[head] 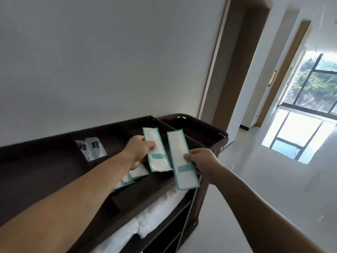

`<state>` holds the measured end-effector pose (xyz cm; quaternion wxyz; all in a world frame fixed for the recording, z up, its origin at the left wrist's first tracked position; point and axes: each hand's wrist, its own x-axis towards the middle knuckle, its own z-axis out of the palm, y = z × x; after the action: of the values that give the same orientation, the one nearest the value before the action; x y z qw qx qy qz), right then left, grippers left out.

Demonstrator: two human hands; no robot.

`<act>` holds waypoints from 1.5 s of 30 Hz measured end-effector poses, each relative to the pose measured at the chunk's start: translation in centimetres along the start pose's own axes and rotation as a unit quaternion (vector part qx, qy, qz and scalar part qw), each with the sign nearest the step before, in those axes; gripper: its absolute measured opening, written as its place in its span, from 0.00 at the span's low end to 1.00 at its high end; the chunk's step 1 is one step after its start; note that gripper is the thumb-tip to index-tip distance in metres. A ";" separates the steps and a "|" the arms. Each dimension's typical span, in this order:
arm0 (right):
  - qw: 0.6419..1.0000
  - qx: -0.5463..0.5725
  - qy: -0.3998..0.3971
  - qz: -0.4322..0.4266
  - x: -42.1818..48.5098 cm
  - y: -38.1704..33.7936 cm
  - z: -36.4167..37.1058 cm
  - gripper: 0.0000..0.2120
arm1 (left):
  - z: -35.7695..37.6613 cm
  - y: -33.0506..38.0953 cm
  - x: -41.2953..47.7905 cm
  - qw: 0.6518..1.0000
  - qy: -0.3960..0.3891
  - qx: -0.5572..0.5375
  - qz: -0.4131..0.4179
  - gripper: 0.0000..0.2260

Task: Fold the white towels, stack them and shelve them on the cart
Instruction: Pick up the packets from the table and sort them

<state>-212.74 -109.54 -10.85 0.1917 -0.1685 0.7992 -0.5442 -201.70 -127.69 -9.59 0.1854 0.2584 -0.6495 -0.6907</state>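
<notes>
A dark brown cart (45, 167) stands against the wall, its top tray split into compartments. Folded white towels (156, 214) lie on the shelf under the tray. My left hand (140, 148) pinches a long white packet with a teal border (156, 152) over the tray. My right hand (202, 161) pinches a second packet of the same kind (180, 161) above the tray's front edge. More such packets (131, 177) lie in the tray below my left forearm.
Two small white sachets with dark marks (93, 149) lean in a back compartment. A dark bag frame (200, 130) hangs at the cart's right end. The pale corridor floor (255, 179) runs right toward a window and a doorway (235, 70).
</notes>
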 end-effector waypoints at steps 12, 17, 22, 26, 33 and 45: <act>0.987 -0.029 -0.155 -0.037 21.2 -4.7 7.2 0.10 | -4.9 0.7 10.1 0.978 0.196 0.072 0.002 0.06; 0.961 -0.047 -0.273 0.007 29.9 -5.1 11.6 0.14 | -4.7 1.0 13.3 0.947 0.306 0.097 -0.007 0.08; 0.934 -0.128 -0.333 -0.014 34.3 -4.9 14.7 0.10 | -3.0 1.6 15.4 0.920 0.376 0.107 -0.025 0.07; 0.920 -0.134 -0.368 -0.001 35.6 -4.1 17.1 0.08 | -2.2 1.0 16.0 0.903 0.410 0.119 -0.051 0.09; 0.902 -0.151 -0.404 0.013 35.8 -3.4 19.1 0.07 | -1.9 1.4 16.7 0.888 0.441 0.115 -0.056 0.10; 0.803 -0.428 -0.357 -0.212 33.7 -3.2 18.6 0.18 | -3.5 1.2 17.0 0.898 0.413 0.132 -0.071 0.20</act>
<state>-232.78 -141.79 -18.19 0.2517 -0.5808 0.7705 -0.0754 -213.23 -140.65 -10.46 0.3520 0.5881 -0.5796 -0.4408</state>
